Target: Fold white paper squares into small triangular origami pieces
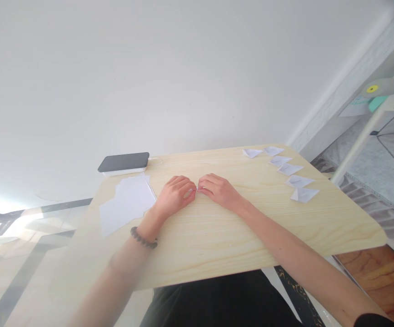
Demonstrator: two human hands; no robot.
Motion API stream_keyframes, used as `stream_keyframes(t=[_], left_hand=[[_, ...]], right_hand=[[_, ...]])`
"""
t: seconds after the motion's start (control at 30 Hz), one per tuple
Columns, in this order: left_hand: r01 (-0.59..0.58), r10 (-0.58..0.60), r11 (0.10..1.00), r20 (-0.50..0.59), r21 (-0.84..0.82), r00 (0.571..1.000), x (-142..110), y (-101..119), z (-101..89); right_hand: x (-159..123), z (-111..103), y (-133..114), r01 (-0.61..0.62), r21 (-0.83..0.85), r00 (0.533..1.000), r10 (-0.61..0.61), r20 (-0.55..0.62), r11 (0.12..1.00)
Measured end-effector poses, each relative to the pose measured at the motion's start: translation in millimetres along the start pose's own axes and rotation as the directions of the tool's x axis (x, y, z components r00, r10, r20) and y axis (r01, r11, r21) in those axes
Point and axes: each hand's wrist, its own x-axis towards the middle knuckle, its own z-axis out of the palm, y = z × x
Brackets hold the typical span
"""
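My left hand [176, 196] and my right hand [219, 190] meet over the middle of the light wooden table [190, 245]. Fingertips of both hands are pinched around a small bit of white paper [197, 190], most of it hidden by the fingers. Its full shape cannot be made out. Beside my left hand lies a loose stack of white paper sheets [127, 200], some askew. A dark beaded bracelet [144, 238] circles my left wrist. On the right side of the table, several folded white paper pieces [290, 169] with pointed ends lie in a slanting row.
A dark-topped, white-sided box-shaped device [124, 161] with a white cable [156, 160] stands at the back left of the table. Behind the table rises a pale wall [183, 81]. A metal frame [360, 141] with a grey joint stands beyond the right edge.
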Motion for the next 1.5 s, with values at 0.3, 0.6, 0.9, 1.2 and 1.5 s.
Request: stream_keyframes(t=[0.3, 0.6, 0.9, 1.2, 1.5], left_hand=[[0.031, -0.030, 0.999, -0.013, 0.040, 0.999, -0.1, -6.0, -4.8], [0.058, -0.057, 0.995, -0.027, 0.077, 0.998, -1.8, -13.5, -11.8], [0.105, -0.103, 0.990, -0.029, 0.098, 0.994, -6.5, -21.6, -14.3], [0.154, -0.151, 0.981, -0.037, 0.121, 0.988, -6.8, -23.0, -14.2], [0.024, -0.025, 0.999, 0.015, 0.044, 1.000, 0.6, -5.5, -5.7]], right_hand=[[-1.5, -11.4, 8.0, -0.048, -0.018, 0.998, 0.048, 0.027, 0.999], [-7.6, -21.7, 21.8, -0.097, 0.004, 0.995, 0.097, -0.006, 0.995], [-10.3, -23.6, 26.4, -0.139, 0.021, 0.989, 0.140, -0.040, 0.990], [-9.9, -20.6, 24.0, -0.149, 0.011, 0.988, 0.149, -0.034, 0.989], [-0.6, -4.1, 5.0, -0.079, 0.008, 0.997, 0.079, 0.013, 0.997]])
